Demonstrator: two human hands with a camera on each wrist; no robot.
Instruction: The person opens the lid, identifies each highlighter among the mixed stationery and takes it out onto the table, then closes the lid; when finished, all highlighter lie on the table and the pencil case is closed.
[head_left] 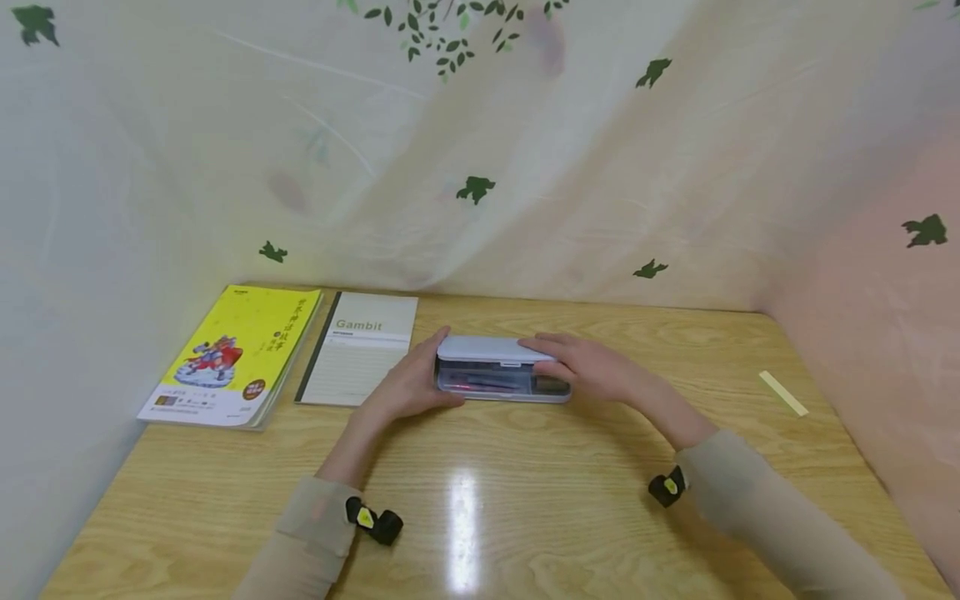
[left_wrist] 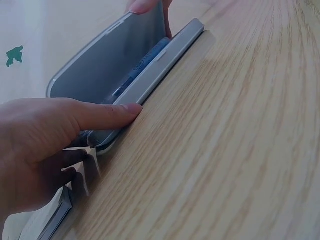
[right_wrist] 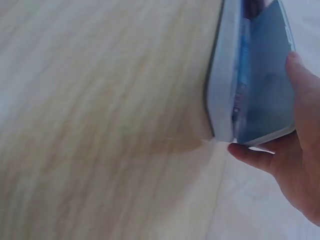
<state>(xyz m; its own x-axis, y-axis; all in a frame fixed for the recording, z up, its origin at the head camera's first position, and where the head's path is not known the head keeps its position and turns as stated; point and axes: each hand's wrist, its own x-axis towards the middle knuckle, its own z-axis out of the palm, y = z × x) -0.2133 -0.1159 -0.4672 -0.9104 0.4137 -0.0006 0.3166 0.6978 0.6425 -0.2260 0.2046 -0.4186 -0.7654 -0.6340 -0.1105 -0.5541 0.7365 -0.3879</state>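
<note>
A pale grey-white pencil case (head_left: 476,348) lies on the table in the head view, its hinged lid partly raised. Pens (head_left: 483,383) show inside it, and a blue pen (left_wrist: 145,62) stands out in the left wrist view. My left hand (head_left: 408,385) grips the case's left end, with the thumb (left_wrist: 112,116) along the front edge of the base. At the right end, my right hand (head_left: 588,365) holds the lid (right_wrist: 270,80) by its edge. Some fingers of each hand are hidden behind the case.
A white notebook (head_left: 356,367) marked "Gambit" lies left of the case, close to my left hand. Farther left is a yellow-covered book (head_left: 240,342). A pale yellow strip (head_left: 783,393) lies at the right of the wooden table (head_left: 555,500). Printed curtains (head_left: 525,225) stand behind and at the sides.
</note>
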